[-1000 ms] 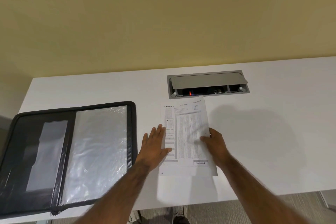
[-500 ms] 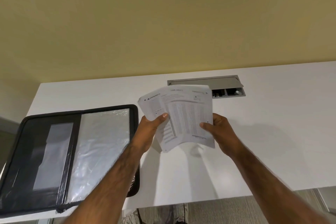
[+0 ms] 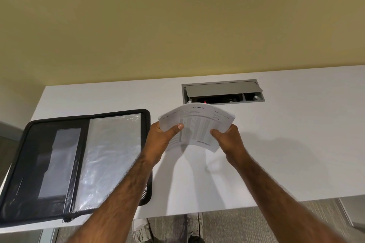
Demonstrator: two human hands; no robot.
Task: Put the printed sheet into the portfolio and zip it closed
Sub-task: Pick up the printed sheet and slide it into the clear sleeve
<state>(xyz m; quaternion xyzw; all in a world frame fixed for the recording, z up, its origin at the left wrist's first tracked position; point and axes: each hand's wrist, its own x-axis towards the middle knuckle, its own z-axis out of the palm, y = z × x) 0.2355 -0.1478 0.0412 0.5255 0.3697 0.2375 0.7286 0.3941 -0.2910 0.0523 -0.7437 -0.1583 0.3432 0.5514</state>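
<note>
Both hands (image 3: 195,138) pinch the printed sheet's (image 3: 199,124) edges, apparently clear of the table (image 3: 296,144).

- Even indoor light, fairly bright, falls from above
- Soft grey shadows of the arms and the sheet (image 3: 197,124) lie on the white table (image 3: 296,144), below and to the right of the hands
- Glare streaks the clear plastic sleeve (image 3: 110,160) in the portfolio (image 3: 77,165)
- Table edges bow from the wide lens
- The print on the sheet is too soft to read
</note>
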